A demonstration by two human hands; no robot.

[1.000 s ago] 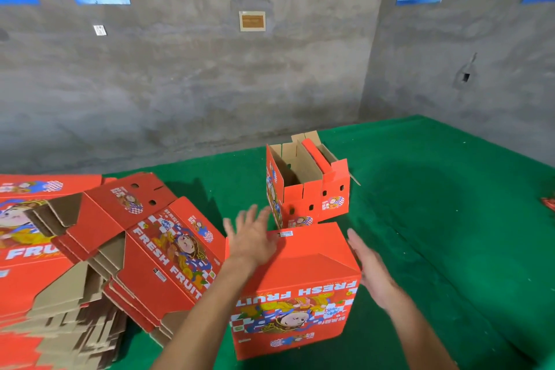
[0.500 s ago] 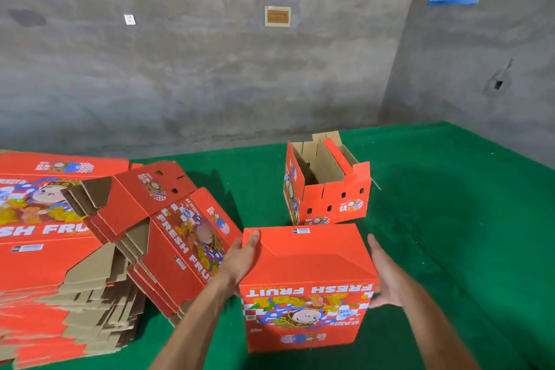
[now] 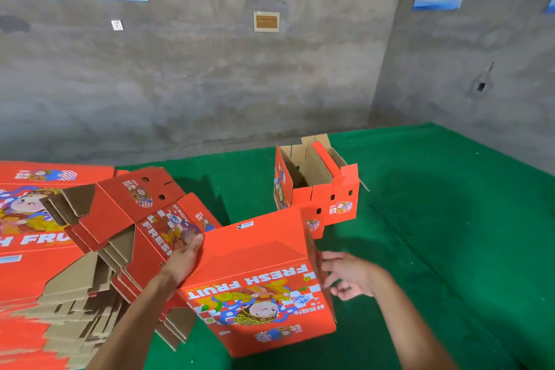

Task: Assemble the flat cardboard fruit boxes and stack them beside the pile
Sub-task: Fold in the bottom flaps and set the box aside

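A: Where is the box sitting?

B: The folded box (image 3: 258,279) is tilting on the green surface (image 3: 435,234), upside down, between the flat pile (image 3: 60,249) and the open box (image 3: 315,186).

A: And the hands?

B: The left hand (image 3: 184,261) is pressing its side flat-fingered; the right hand (image 3: 350,275) is hovering, fingers spread. Grip both sides evenly, I'd say, before turning it.

Our left hand (image 3: 184,261) lies flat against the left side of the folded box (image 3: 258,279), fingers straight, forearm running down-left. Our right hand (image 3: 350,275) sits at the box's right side, fingers spread and loosely bent.
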